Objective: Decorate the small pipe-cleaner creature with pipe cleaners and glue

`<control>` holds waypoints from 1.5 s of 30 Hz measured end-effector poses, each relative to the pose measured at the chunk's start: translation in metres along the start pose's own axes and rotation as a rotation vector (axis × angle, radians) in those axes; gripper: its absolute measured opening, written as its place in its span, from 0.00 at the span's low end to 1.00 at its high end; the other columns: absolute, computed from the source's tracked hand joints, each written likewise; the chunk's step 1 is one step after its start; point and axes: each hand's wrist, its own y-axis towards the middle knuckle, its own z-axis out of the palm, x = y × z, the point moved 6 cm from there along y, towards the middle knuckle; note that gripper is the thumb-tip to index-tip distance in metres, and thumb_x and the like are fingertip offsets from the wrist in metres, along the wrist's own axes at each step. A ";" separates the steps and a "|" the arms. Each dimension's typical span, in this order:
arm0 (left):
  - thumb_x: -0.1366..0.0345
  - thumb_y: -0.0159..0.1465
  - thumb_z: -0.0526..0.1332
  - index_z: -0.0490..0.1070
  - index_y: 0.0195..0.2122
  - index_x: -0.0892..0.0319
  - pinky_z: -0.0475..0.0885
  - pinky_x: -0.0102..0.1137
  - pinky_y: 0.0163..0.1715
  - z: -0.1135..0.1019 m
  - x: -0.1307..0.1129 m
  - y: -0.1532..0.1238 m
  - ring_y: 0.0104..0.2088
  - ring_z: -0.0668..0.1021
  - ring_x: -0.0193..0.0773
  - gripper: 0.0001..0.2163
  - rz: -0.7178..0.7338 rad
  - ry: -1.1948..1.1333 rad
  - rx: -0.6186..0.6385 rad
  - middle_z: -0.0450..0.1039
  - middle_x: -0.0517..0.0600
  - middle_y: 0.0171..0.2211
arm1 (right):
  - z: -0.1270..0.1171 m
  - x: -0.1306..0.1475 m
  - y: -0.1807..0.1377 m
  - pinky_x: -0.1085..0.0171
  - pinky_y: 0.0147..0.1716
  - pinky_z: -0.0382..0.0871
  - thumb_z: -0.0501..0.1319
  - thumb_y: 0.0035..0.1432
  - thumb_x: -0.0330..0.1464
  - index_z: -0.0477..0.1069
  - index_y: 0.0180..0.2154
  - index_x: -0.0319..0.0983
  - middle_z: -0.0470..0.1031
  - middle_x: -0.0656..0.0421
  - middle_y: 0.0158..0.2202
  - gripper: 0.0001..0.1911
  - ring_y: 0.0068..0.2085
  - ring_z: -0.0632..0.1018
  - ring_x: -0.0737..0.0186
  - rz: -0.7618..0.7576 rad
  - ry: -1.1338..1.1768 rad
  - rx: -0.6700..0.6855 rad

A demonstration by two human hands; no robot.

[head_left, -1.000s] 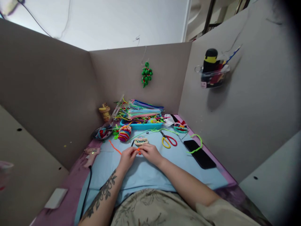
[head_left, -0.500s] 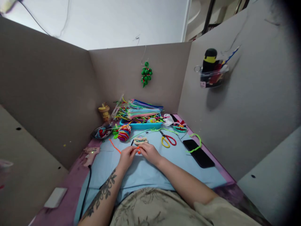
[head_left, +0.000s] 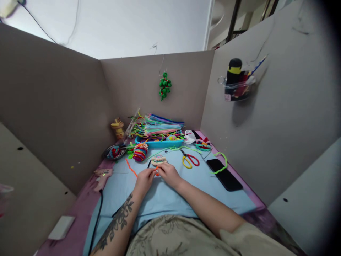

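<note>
An orange pipe cleaner (head_left: 131, 167) runs from the left into the fingers of my left hand (head_left: 145, 179), which is closed on it. My right hand (head_left: 168, 174) pinches the same pipe cleaner close by, the fingertips of both hands almost meeting. A small orange curled part shows just under the fingertips. Right behind my hands lies a cream, round fuzzy piece (head_left: 159, 160) with coloured dots. Scissors (head_left: 189, 160) with one yellow and one red handle lie to the right, blades partly apart.
A blue tray (head_left: 160, 144) heaped with pipe cleaners (head_left: 163, 127) stands at the back. A striped fuzzy piece (head_left: 140, 152) and a metal bowl (head_left: 114, 152) are left of centre. A pink glue gun (head_left: 103, 177) lies left, a black phone (head_left: 225, 175) right. Grey panels surround the table.
The view has shifted slightly. Both hands stay together on the orange pipe cleaner, with only small finger movement.
</note>
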 end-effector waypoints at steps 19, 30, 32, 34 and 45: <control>0.64 0.62 0.53 0.74 0.36 0.59 0.67 0.27 0.31 0.004 -0.009 0.001 0.29 0.75 0.36 0.11 -0.077 -0.062 0.050 0.76 0.50 0.29 | -0.002 -0.005 0.003 0.63 0.40 0.67 0.56 0.55 0.25 0.73 0.35 0.40 0.76 0.57 0.34 0.09 0.37 0.74 0.62 0.122 0.077 -0.056; 0.61 0.62 0.52 0.74 0.39 0.60 0.68 0.28 0.33 -0.001 -0.012 0.001 0.31 0.75 0.37 0.13 -0.086 -0.187 0.042 0.76 0.51 0.31 | -0.008 0.004 0.003 0.67 0.30 0.64 0.58 0.53 0.26 0.69 0.29 0.39 0.69 0.60 0.27 0.03 0.30 0.70 0.65 0.084 0.122 -0.046; 0.60 0.62 0.52 0.75 0.37 0.61 0.67 0.28 0.32 -0.002 -0.013 0.002 0.31 0.75 0.37 0.14 -0.112 -0.227 0.051 0.76 0.51 0.30 | -0.008 0.005 0.003 0.67 0.29 0.63 0.58 0.52 0.25 0.69 0.28 0.39 0.68 0.61 0.26 0.04 0.29 0.69 0.66 0.064 0.114 -0.044; 0.58 0.61 0.53 0.75 0.35 0.62 0.66 0.27 0.30 -0.001 -0.011 0.003 0.29 0.74 0.36 0.15 -0.156 -0.290 0.077 0.75 0.50 0.28 | -0.007 0.005 0.003 0.67 0.29 0.63 0.58 0.51 0.25 0.68 0.27 0.39 0.67 0.61 0.25 0.04 0.29 0.69 0.66 0.040 0.118 -0.026; 0.52 0.56 0.57 0.71 0.23 0.64 0.55 0.24 0.20 0.005 0.004 0.004 0.19 0.61 0.28 0.18 -0.336 -0.568 0.208 0.59 0.43 0.16 | -0.008 0.008 0.003 0.68 0.28 0.65 0.63 0.51 0.32 0.71 0.32 0.39 0.70 0.59 0.30 0.05 0.29 0.69 0.66 -0.013 0.236 0.046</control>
